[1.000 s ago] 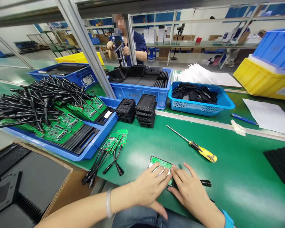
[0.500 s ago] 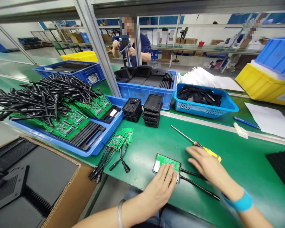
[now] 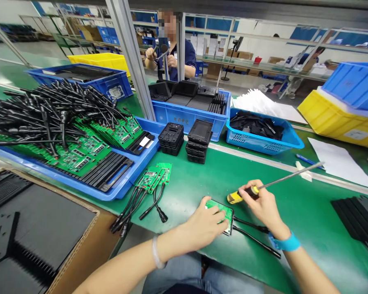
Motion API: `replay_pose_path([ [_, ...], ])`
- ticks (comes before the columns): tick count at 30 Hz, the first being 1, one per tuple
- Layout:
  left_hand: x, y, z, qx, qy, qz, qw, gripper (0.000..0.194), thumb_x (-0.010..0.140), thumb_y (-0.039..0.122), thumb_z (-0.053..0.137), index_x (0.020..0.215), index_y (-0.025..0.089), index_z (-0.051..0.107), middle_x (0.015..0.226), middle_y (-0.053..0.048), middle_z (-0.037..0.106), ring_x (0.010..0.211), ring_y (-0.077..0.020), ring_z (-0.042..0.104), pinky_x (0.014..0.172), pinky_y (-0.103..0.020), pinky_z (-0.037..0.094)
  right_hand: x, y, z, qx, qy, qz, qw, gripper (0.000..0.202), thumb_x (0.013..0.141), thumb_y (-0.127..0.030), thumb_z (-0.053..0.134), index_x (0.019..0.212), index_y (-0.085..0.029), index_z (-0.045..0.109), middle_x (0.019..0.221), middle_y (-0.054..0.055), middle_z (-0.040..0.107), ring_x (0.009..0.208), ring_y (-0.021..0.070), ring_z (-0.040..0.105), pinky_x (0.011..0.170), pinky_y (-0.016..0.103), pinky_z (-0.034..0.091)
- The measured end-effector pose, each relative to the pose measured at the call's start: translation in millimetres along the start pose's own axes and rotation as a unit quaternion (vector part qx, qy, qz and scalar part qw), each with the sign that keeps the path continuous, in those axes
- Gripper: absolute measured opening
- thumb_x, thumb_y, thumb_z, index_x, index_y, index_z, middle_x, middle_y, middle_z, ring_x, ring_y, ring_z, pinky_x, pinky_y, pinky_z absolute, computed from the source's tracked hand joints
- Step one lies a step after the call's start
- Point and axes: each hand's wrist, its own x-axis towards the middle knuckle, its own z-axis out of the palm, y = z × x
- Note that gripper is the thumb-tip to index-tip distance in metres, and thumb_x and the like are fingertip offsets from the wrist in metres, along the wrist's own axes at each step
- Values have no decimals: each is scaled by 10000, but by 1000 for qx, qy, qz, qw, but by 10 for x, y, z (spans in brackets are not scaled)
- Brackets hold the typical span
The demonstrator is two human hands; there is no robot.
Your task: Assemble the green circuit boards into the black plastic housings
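A green circuit board [image 3: 229, 210] lies in a shallow black housing on the bench, with two black cables [image 3: 257, 241] running out to the right. Across the board rests my left hand [image 3: 207, 222], fingers spread and touching it; it hides much of the left and near part. My right hand [image 3: 260, 204] is closed around a screwdriver [image 3: 234, 197] with a yellow and black handle. Its handle end points left towards the board, while the metal shaft slants up and right, off the bench. Loose circuit boards with cables [image 3: 153, 179] lie left of my hands.
A blue tray [image 3: 110, 195] of cabled boards stands left, above a cardboard box [image 3: 88, 228]. Two stacks of black housings [image 3: 199, 141] sit before blue bins [image 3: 184, 120]. Black parts [image 3: 352, 216] lie right. Beyond a metal post [image 3: 131, 53], a person [image 3: 187, 57] works.
My right hand has picked up the screwdriver from the bench and brought it nearer the board, its shaft now pointing right. My left hand's fingers have spread from lying flat together.
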Motion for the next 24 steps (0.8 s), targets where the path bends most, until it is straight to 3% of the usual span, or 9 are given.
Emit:
replay_pose_path([
  [1, 19, -51, -13, -8, 3, 0, 1000, 191, 943, 275, 558, 1116, 228, 623, 1066, -64, 623, 1016, -220, 546, 1026, -582, 276, -2, -43, 49, 15, -4, 4, 1000, 257, 877, -481, 546, 878, -230, 489, 764, 9, 683, 551, 147, 599, 528, 253, 472],
  [3, 44, -141, -36, -29, 6, -7, 1000, 193, 904, 330, 618, 1092, 304, 656, 1087, -74, 589, 1137, -267, 479, 1010, -585, 289, -10, -89, 128, 14, -8, 0, 1000, 229, 879, -453, 543, 856, -229, 498, 704, -15, 641, 505, 133, 544, 490, 246, 436],
  [6, 51, -234, -28, -68, 1, -20, 998, 275, 836, 451, 668, 1105, 393, 668, 1173, -90, 519, 1150, -284, 445, 924, -447, 390, -32, -104, 192, -7, -1, -15, 1000, 202, 889, -424, 533, 839, -230, 504, 639, -35, 581, 508, 132, 522, 490, 241, 413],
  [9, 46, -281, 33, -81, -9, -19, 996, 279, 844, 482, 635, 1116, 423, 665, 1191, -79, 492, 1049, -252, 473, 855, -366, 411, -48, -111, 211, -2, -10, -28, 1000, 181, 902, -398, 523, 839, -229, 503, 686, -13, 622, 561, 142, 580, 526, 244, 436],
  [14, 23, -295, 111, -76, 1, -12, 997, 300, 860, 480, 613, 1156, 434, 643, 1223, -80, 493, 1044, -252, 480, 863, -377, 428, -27, -178, 159, -5, -31, -57, 998, 177, 918, -376, 517, 837, -219, 535, 725, -3, 642, 578, 137, 595, 541, 239, 447],
  [16, -3, -273, 106, -68, 12, -12, 998, 291, 886, 468, 585, 1168, 419, 636, 1242, -84, 499, 1110, -268, 473, 923, -432, 421, -27, -251, 102, -12, -22, -69, 997, 178, 916, -378, 532, 842, -219, 560, 719, -6, 642, 555, 133, 574, 523, 239, 441],
  [19, -67, -204, 68, -59, 20, -37, 997, 332, 893, 505, 554, 1213, 427, 604, 1324, -112, 467, 1279, -326, 386, 1022, -623, 307, -76, -388, 40, 11, 54, -90, 994, 133, 909, -347, 564, 872, -220, 579, 771, 12, 675, 633, 149, 622, 577, 244, 480],
  [21, -114, -145, 41, -60, 22, -66, 996, 417, 860, 568, 557, 1255, 436, 572, 1443, -155, 357, 1378, -398, 258, 1013, -726, 218, -129, -448, 62, 41, 100, -103, 989, 94, 903, -313, 583, 882, -222, 574, 815, 26, 692, 713, 164, 658, 641, 256, 512],
  [24, -173, -74, 33, -69, 23, -102, 992, 543, 822, 618, 558, 1333, 444, 499, 1559, -192, 149, 1413, -503, 81, 970, -791, 179, -181, -443, 187, 47, 73, -142, 986, 94, 911, -303, 573, 868, -221, 574, 780, 24, 680, 674, 157, 654, 614, 250, 519],
])
